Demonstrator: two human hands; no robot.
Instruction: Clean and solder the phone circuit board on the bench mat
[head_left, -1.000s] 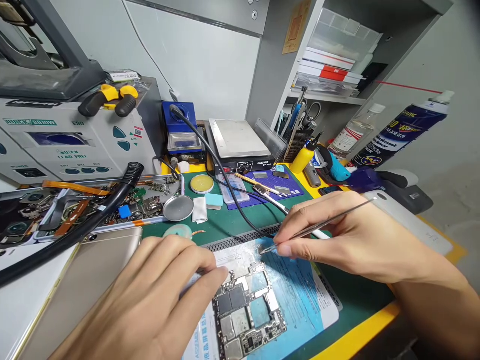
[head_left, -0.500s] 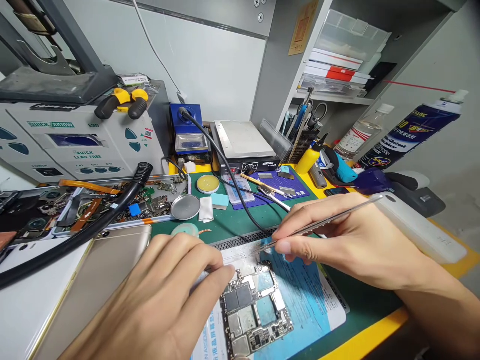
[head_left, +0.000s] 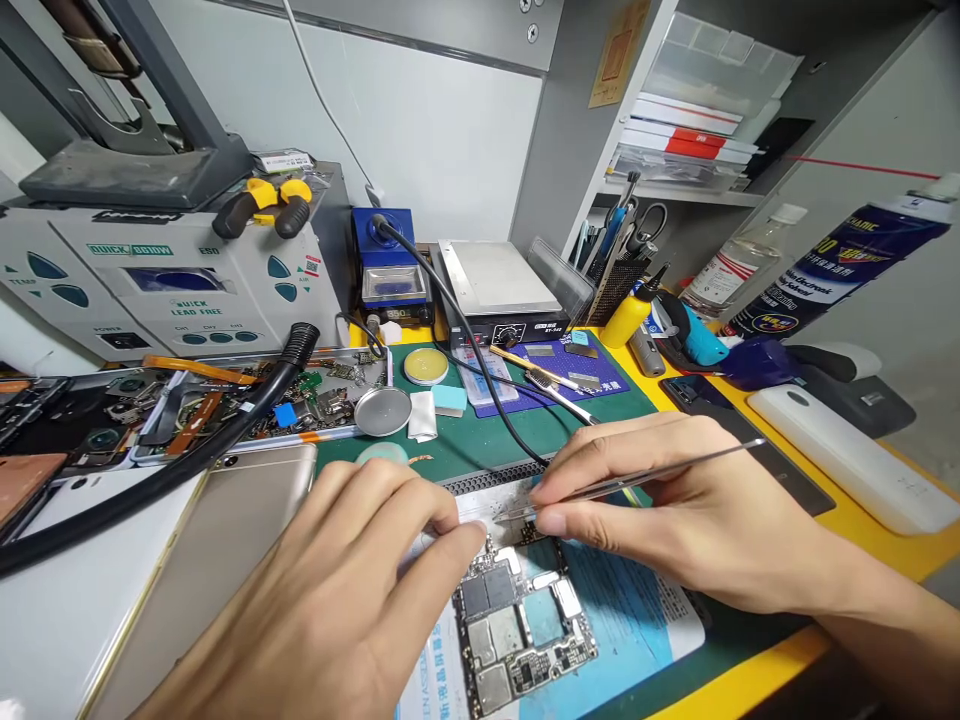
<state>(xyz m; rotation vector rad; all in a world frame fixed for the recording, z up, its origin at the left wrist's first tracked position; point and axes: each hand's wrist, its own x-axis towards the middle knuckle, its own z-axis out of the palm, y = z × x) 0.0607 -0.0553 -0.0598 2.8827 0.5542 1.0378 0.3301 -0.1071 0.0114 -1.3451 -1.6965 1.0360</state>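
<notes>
A phone logic board point(head_left: 491, 592) with metal shields and a dark chip lies on a blue and white printed mat point(head_left: 637, 630). My right hand point(head_left: 667, 520) grips metal tweezers point(head_left: 705, 460) like a pen. Their tips point left, just above the board's upper edge and close to my left fingertips. My left hand point(head_left: 352, 590) is at the board's upper left corner, thumb and forefinger drawn together. Whatever is pinched there, if anything, is too small or hidden to make out.
A tray of loose boards point(head_left: 330, 400), a black hose point(head_left: 225, 450) and phones point(head_left: 255, 520) stand left. Behind are a flux tin point(head_left: 426, 366), a soldering station point(head_left: 394, 285) and a heating plate point(head_left: 499, 280). Bottles and a spray can point(head_left: 847, 265) are right.
My right hand has moved left and down with the tweezers, bringing their tips nearer my left fingertips. The whole view has shifted slightly; my left hand keeps its pinch near the board.
</notes>
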